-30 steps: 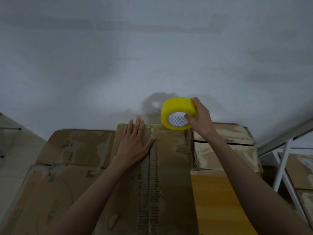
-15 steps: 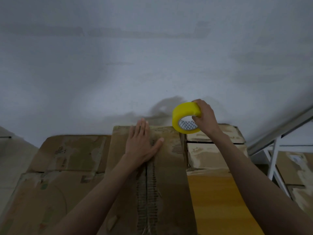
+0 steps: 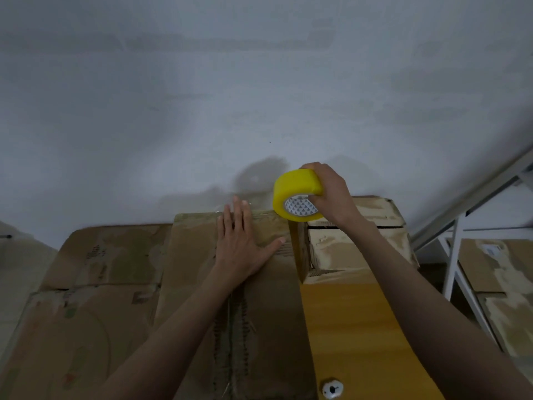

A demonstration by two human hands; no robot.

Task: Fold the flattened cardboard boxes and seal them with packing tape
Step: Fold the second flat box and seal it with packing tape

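Against a bare grey wall (image 3: pixel 259 96), I see my left hand (image 3: pixel 242 243) pressed flat, fingers straight, at the cardboard box (image 3: pixel 259 298)'s far edge; my right hand (image 3: pixel 331 194) grips the yellow tape roll (image 3: pixel 294 189) above its right corner.

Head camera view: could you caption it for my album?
Left hand flat on a cardboard box while the right hand holds a yellow tape roll above its far edge.

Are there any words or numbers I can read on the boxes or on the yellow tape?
No words or numbers can be read.
Tape roll in the right hand: its core shows only a triangle pattern, no letters.
Cardboard box under the left hand: dark printed marks, too blurred to read.
Flattened boxes at left: faded prints, unreadable.
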